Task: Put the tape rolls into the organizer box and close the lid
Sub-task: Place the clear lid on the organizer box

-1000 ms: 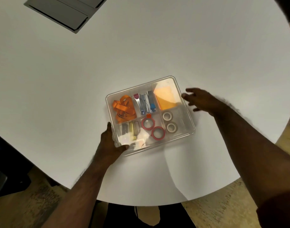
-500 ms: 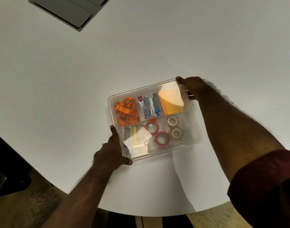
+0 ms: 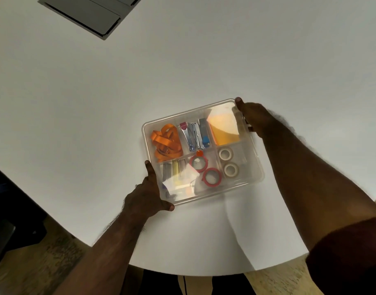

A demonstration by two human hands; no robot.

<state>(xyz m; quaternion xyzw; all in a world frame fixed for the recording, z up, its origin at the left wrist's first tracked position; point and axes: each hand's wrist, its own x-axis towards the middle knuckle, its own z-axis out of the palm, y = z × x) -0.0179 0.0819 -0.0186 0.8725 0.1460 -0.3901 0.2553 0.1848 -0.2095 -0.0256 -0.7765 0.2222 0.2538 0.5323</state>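
A clear plastic organizer box [image 3: 256, 167] lies on the white round table with its clear lid down over the compartments. Through the lid I see two red tape rolls [image 3: 211, 177] in the lower middle compartment and two white tape rolls [image 3: 226, 154] in the lower right one. My left hand [image 3: 147, 194] grips the box's near left corner, thumb along the left side. At the far right corner my right hand [image 3: 250, 116] holds the box's edge.
Other compartments hold orange ribbon [image 3: 164, 143], metal clippers [image 3: 194, 135], orange sticky notes [image 3: 223, 129] and staples with paper [image 3: 175, 173]. A grey panel [image 3: 87, 13] is set into the table at the far left. The table's curved near edge [image 3: 193, 273] runs just below the box.
My right hand came in from the table beside the box and took hold of its far right corner. The left hand kept its grip on the near left corner.
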